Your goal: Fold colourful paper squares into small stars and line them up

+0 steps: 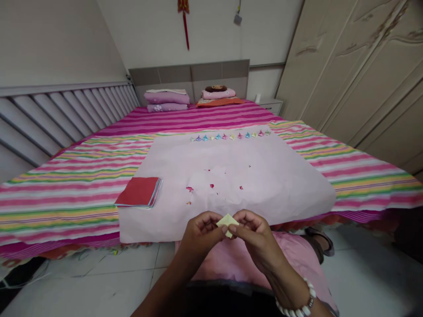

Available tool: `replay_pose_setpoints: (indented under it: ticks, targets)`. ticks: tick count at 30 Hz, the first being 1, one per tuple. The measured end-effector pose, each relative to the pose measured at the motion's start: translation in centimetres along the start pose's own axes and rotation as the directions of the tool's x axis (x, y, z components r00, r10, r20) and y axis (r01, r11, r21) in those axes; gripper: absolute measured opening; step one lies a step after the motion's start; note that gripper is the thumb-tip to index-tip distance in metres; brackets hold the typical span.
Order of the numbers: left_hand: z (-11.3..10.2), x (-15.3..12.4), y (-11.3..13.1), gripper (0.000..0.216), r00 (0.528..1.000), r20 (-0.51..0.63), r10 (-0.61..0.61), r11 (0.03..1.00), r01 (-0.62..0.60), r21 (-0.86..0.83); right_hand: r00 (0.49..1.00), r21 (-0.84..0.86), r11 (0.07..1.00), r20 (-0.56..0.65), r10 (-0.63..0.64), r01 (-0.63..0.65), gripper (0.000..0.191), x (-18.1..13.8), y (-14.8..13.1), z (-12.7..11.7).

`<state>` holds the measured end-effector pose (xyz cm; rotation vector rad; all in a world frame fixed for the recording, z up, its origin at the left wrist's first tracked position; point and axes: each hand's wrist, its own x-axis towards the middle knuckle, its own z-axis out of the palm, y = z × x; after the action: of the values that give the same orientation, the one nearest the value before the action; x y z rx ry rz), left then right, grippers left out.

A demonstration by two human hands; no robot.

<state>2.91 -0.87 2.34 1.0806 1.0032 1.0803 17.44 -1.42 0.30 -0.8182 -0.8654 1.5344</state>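
Between my two hands is a small folded piece of pale yellow paper (228,219), diamond-shaped at the top, held just past the near edge of the bed. My left hand (205,230) pinches its left side, thumb on the near face and fingers curled behind. From the right, my right hand (253,229) pinches it the same way, with the two thumb tips close together near its lower middle. My fingers hide part of the paper's lower half. A white beaded bracelet (306,304) circles my right wrist.
A large pale sheet (280,176) covers the striped bed (357,176). On it lie a stack of coloured paper (139,192) at left, several red scraps (212,186) mid-sheet, and a row of small folded paper pieces (224,136) at the far edge. A pink cushion (218,264) lies below my hands.
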Motion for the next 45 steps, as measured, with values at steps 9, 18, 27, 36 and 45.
replay_pose_setpoints:
  ticks: [9, 18, 27, 36, 45]
  targets:
    - [-0.1, -0.4, 0.3, 0.003, 0.997, 0.049, 0.068, 0.995, -0.064, -0.074, 0.994, -0.035, 0.994, 0.045, -0.102, 0.104, 0.006, -0.2, -0.2, 0.0]
    - [-1.2, -0.1, -0.3, 0.019, 0.976, 0.156, 0.152, 0.988, -0.145, -0.056, 0.938, -0.162, 0.924, 0.099, -0.333, 0.345, 0.022, -0.4, -0.2, -0.4]
    - [-0.8, -0.4, 0.4, 0.010, 0.973, 0.179, 0.143, 0.989, -0.148, 0.016, 0.872, -0.348, 0.801, 0.142, -0.469, 0.487, 0.025, -0.9, -0.6, -0.1]
    - [-1.2, -0.7, 0.5, 0.015, 0.975, 0.134, 0.176, 0.973, -0.194, 0.128, 0.963, -0.166, 0.956, 0.158, -0.218, 0.244, 0.022, -1.3, -0.7, -0.3]
    - [-1.0, -0.7, 0.7, 0.019, 0.989, 0.139, 0.055, 0.993, -0.068, 0.095, 0.959, -0.299, 0.912, 0.096, -0.265, 0.282, 0.003, -0.9, -0.9, -0.1]
